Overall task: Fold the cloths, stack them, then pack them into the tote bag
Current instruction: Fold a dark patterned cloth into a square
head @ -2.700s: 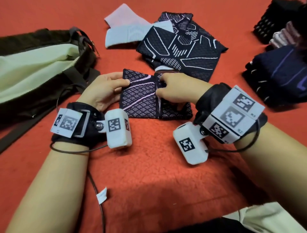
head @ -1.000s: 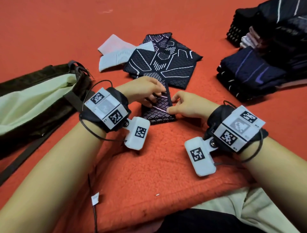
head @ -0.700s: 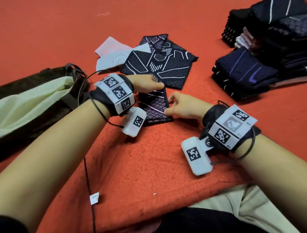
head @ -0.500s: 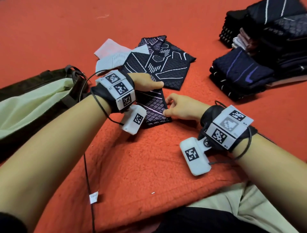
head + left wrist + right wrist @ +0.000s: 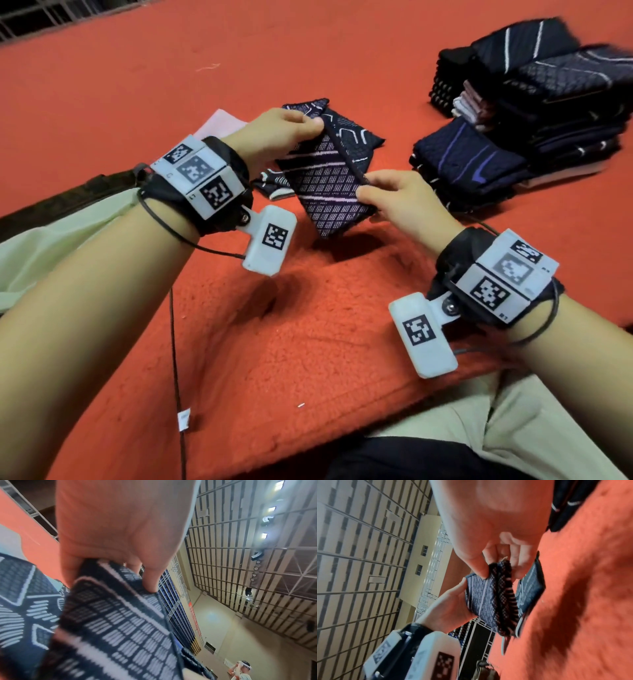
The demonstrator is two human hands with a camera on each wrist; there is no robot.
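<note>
A small folded dark cloth (image 5: 325,185) with pink stripes and dashes hangs tilted above the red carpet, held by both hands. My left hand (image 5: 301,128) pinches its far upper corner; the same cloth (image 5: 120,622) fills the left wrist view under the thumb. My right hand (image 5: 368,195) pinches its near right edge, seen on the cloth (image 5: 489,599) in the right wrist view. Under it lies a flat dark cloth (image 5: 356,137) with white line patterns. The tote bag (image 5: 61,222), dark with a pale green lining, lies open at the left.
Stacks of folded dark cloths (image 5: 534,102) stand at the right, with a navy folded pile (image 5: 469,161) in front. A pale pink cloth (image 5: 219,123) lies behind my left wrist. A cable (image 5: 174,342) trails over the red carpet (image 5: 308,342) in front.
The folded striped cloth has been lifted off the carpet and tilted, both hands now pinching its edges; earlier it lay flat under my fingers. The head view has shifted left.
</note>
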